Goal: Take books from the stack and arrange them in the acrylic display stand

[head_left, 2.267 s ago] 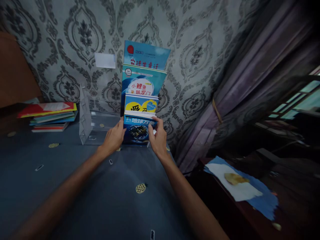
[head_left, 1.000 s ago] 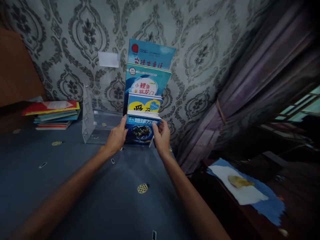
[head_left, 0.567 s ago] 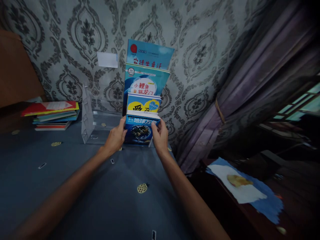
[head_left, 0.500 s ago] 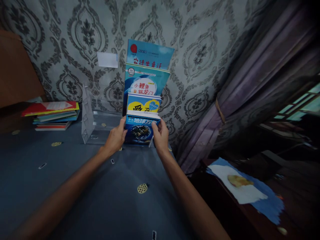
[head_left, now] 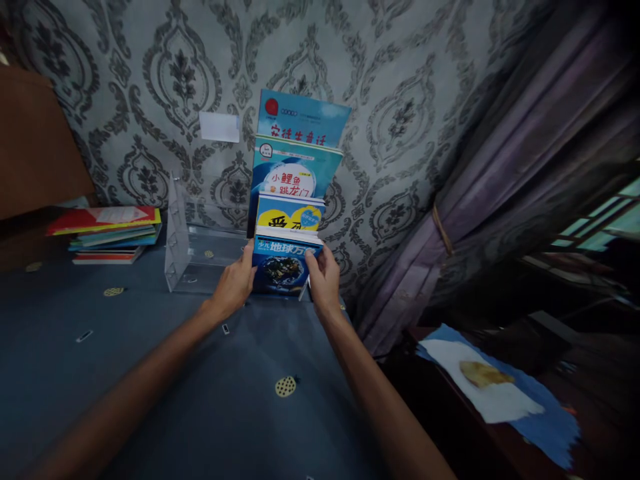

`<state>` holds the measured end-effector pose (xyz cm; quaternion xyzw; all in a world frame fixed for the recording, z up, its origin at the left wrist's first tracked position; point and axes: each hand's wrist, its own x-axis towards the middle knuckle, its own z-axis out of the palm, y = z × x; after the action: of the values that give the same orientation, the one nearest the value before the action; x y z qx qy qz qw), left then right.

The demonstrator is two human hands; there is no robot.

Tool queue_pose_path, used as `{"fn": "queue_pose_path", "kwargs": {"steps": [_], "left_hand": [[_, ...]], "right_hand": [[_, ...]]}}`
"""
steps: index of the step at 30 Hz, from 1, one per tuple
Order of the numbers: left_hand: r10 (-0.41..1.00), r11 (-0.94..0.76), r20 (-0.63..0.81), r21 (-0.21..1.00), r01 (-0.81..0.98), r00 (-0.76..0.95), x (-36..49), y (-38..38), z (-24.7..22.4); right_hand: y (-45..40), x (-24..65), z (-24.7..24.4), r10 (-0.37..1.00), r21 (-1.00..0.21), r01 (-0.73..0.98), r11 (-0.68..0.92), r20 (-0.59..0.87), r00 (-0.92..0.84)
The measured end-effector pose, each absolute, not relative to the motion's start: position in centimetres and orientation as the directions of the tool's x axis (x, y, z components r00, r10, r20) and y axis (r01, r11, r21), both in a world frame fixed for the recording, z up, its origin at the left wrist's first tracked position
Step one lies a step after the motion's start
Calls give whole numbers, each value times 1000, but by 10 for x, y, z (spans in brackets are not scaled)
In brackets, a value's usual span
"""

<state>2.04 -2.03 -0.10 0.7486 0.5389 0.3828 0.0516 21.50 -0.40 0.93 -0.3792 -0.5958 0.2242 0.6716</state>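
Note:
A dark blue book (head_left: 281,270) with a globe on its cover stands at the front of a clear tiered rack (head_left: 176,233). My left hand (head_left: 235,280) grips its left edge, and my right hand (head_left: 324,277) holds the right edge with the thumb on the cover. Behind it, rising in steps, are a yellow and blue book (head_left: 287,212), a teal book (head_left: 300,160) and a lighter blue book (head_left: 305,117). All lean back slightly at the rack's right end. The fingers behind the front book are hidden.
Left of the rack lies a stack of books (head_left: 115,233), a red and yellow one on top. A brown box (head_left: 45,143) stands at far left. A tied purple curtain (head_left: 420,267) hangs at right, above a blue and white cloth (head_left: 490,387). The patterned wall (head_left: 400,120) is behind.
The whole view has shifted slightly, so things sit a little lower in the picture. Both hands keep their hold on the front book, which stays in about the same place in the rack.

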Motion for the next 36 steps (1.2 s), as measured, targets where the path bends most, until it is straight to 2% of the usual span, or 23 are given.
{"fn": "queue_pose_path", "kwargs": {"steps": [13,23,30,36], "left_hand": [[886,-337,445,428,839,129,21,-22,2],[908,-284,388,292,913,158,22,-26,5],[941,-215,317,286,934,119,25,-29,10],[937,-242,317,281,929,148,26,-29,10]], "right_hand": [[-5,217,10,764,-784,124,608,620,180],[-4,223,14,814,-835,31,549,542,210],[0,225,13,806,-829,60,557,556,204],[-5,222,16,795,-809,86,582,588,151]]}}
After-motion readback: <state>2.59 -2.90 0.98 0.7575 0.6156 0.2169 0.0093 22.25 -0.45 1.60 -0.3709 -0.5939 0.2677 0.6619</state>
